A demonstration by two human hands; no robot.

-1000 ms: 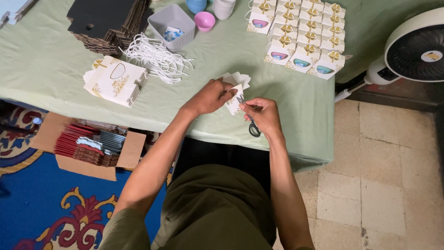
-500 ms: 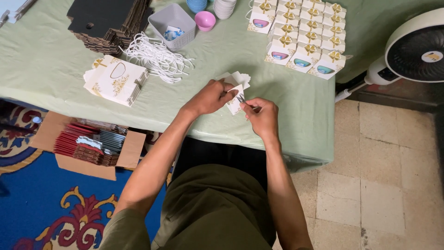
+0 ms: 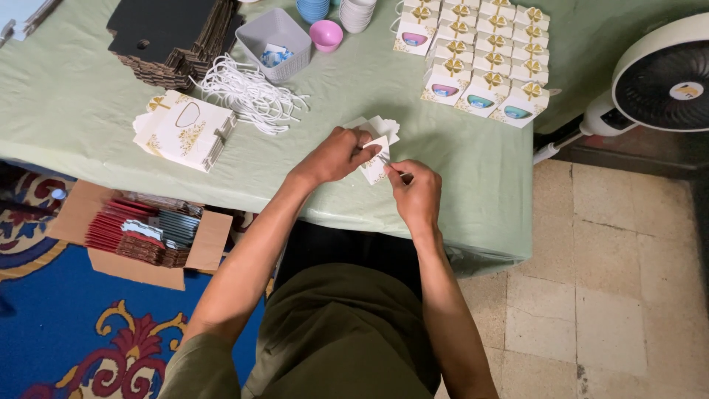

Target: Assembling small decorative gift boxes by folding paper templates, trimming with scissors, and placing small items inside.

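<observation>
Down at the far left, a cardboard box (image 3: 111, 240) sits on the patterned rug (image 3: 66, 340), packed with red and grey card sheets. Up on the bench (image 3: 66, 111), under its pale green cloth, there's a stack of black flat card (image 3: 173, 33), and just in front of it a pile of flat white boxes with gold print (image 3: 185, 129). Beside those, a loose tangle of white cord (image 3: 247, 92), touching the foot of a grey tub (image 3: 273, 33); a small pink bowl (image 3: 326, 35) stands just right of the tub.

Now the middle of the bench, near its front edge: the left hand (image 3: 336, 154) is curled shut, pinching a small white folded box (image 3: 375, 159) by its left side, lifted a little off the cloth. The right hand (image 3: 417, 188) is closed too, thumb and forefinger pressed on something thin at the box's lower right edge; too small to tell what it is. A second white card piece (image 3: 384, 127) lies just behind the hands.

Further right, rows of finished white boxes with gold bows (image 3: 480, 52) stand tight together at the bench's far corner. Off the bench, a white fan (image 3: 661, 74) stands over the tiled floor (image 3: 628, 281).
</observation>
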